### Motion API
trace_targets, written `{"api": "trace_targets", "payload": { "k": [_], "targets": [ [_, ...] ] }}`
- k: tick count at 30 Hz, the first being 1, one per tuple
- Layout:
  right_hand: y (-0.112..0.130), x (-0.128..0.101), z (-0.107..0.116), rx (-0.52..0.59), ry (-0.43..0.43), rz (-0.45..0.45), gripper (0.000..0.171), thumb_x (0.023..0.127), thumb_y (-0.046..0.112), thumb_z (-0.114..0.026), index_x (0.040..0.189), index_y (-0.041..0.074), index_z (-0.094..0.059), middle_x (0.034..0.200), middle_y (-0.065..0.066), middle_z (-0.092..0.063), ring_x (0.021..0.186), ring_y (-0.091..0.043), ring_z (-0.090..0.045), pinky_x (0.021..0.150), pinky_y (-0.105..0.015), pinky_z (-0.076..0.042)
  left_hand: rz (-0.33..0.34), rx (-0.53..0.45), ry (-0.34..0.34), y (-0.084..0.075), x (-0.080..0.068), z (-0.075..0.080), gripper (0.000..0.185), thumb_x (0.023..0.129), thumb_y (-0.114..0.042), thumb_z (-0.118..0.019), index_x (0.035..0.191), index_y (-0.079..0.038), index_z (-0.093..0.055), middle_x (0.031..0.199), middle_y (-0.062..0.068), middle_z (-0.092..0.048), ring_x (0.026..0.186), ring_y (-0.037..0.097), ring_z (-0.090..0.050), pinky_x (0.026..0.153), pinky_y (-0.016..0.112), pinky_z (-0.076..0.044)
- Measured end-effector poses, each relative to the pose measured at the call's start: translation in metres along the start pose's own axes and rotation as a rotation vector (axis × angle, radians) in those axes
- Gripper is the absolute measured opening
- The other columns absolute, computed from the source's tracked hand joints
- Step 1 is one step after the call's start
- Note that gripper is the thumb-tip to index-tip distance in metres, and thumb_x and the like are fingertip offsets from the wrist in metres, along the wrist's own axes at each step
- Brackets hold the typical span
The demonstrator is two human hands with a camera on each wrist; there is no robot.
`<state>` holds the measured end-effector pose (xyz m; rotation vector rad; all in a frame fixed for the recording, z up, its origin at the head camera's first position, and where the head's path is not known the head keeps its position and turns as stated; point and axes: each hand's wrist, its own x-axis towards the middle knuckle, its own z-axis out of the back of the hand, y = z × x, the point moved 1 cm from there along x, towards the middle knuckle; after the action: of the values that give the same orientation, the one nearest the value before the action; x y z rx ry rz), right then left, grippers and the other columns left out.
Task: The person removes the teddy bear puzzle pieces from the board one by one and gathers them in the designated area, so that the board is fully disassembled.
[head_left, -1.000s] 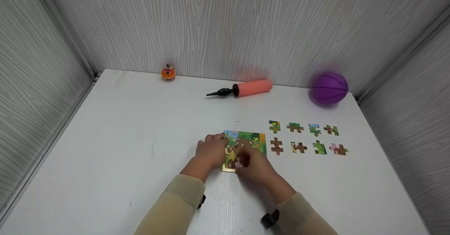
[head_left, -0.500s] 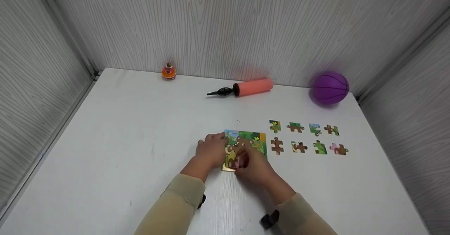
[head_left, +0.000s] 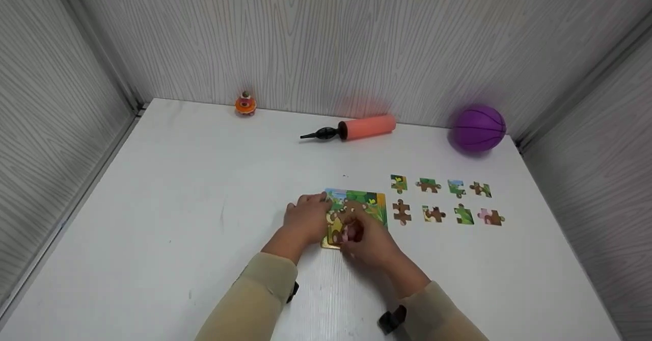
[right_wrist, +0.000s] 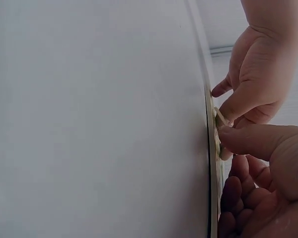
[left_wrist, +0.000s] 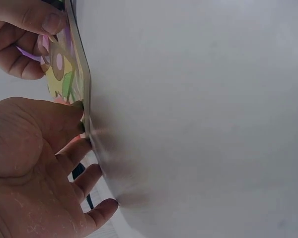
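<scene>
A square jigsaw puzzle board (head_left: 331, 245) with a bear picture lies on the white table. My left hand (head_left: 308, 219) rests at its left side, thumb touching the edge and the other fingers spread on the table. Over the board's lower part, my right hand (head_left: 374, 241) pinches a puzzle piece (left_wrist: 58, 62) between thumb and fingers. That piece is tilted, with brown, yellow and pink on it. In the right wrist view the two thumbs are close together near the board's edge (right_wrist: 212, 163). The right hand hides much of the board's lower right in the head view.
Several loose puzzle pieces (head_left: 401, 212) lie in two rows right of the board. Along the back stand a small orange toy (head_left: 245, 104), a coral hand pump (head_left: 368, 127) with a black nozzle, and a purple ball (head_left: 479, 128). Grey wood-grain panels (head_left: 326, 40) enclose the table.
The right hand's fingers and the pinched piece have shifted very slightly over the board's lower part. The left hand and the loose pieces have stayed in place.
</scene>
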<state>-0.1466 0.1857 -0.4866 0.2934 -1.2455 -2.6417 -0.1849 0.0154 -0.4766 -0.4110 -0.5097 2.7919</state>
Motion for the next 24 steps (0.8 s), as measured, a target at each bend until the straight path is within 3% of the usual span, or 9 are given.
{"api": "trace_targets", "payload": {
  "k": [7, 11, 14, 19, 24],
  "targets": [
    [-0.003, -0.014, 0.016, 0.072, -0.035, -0.032, 0.041, 0.075, 0.016, -0.083, 0.109, 0.02, -0.06, 0.088, 0.001, -0.062, 0.08, -0.019, -0.057, 0.064, -0.03, -0.05, 0.003, -0.005, -0.001, 0.0, 0.001, -0.003, 0.047, 0.097, -0.013, -0.047, 0.143, -0.022, -0.046, 0.155, -0.002, -0.029, 0.14, 0.027, -0.025, 0.103, 0.053, -0.028],
    [-0.008, -0.023, 0.029, 0.045, -0.069, -0.012, 0.042, 0.07, 0.021, -0.086, 0.106, 0.021, -0.063, 0.085, -0.001, -0.061, 0.077, -0.02, -0.055, 0.062, -0.029, -0.047, 0.001, -0.005, -0.008, 0.001, 0.001, -0.003, 0.047, 0.097, -0.012, -0.048, 0.143, -0.022, -0.046, 0.154, -0.002, -0.03, 0.14, 0.028, -0.025, 0.104, 0.054, -0.028],
    [-0.014, -0.03, 0.039, 0.003, -0.097, -0.05, 0.042, 0.067, 0.025, -0.088, 0.102, 0.027, -0.065, 0.083, -0.003, -0.059, 0.076, -0.021, -0.052, 0.062, -0.03, -0.045, 0.001, -0.004, -0.005, 0.002, 0.001, -0.004, 0.048, 0.096, -0.012, -0.049, 0.143, -0.022, -0.046, 0.154, -0.002, -0.03, 0.14, 0.028, -0.025, 0.104, 0.054, -0.028],
    [-0.029, -0.038, 0.06, -0.012, -0.11, -0.131, 0.04, 0.068, 0.019, -0.088, 0.1, 0.028, -0.066, 0.087, -0.004, -0.059, 0.08, -0.021, -0.051, 0.065, -0.033, -0.045, 0.016, -0.013, -0.009, 0.001, -0.001, -0.002, 0.05, 0.093, -0.008, -0.048, 0.142, -0.021, -0.047, 0.154, -0.002, -0.031, 0.139, 0.027, -0.026, 0.103, 0.052, -0.029],
    [-0.044, -0.046, 0.085, -0.057, -0.134, -0.129, 0.04, 0.07, 0.012, -0.085, 0.103, 0.024, -0.066, 0.089, -0.004, -0.057, 0.081, -0.022, -0.05, 0.066, -0.034, -0.044, 0.007, -0.014, -0.013, 0.0, -0.002, -0.001, 0.051, 0.093, -0.008, -0.047, 0.142, -0.02, -0.047, 0.154, -0.001, -0.031, 0.139, 0.028, -0.027, 0.102, 0.052, -0.029]
  ]
}}
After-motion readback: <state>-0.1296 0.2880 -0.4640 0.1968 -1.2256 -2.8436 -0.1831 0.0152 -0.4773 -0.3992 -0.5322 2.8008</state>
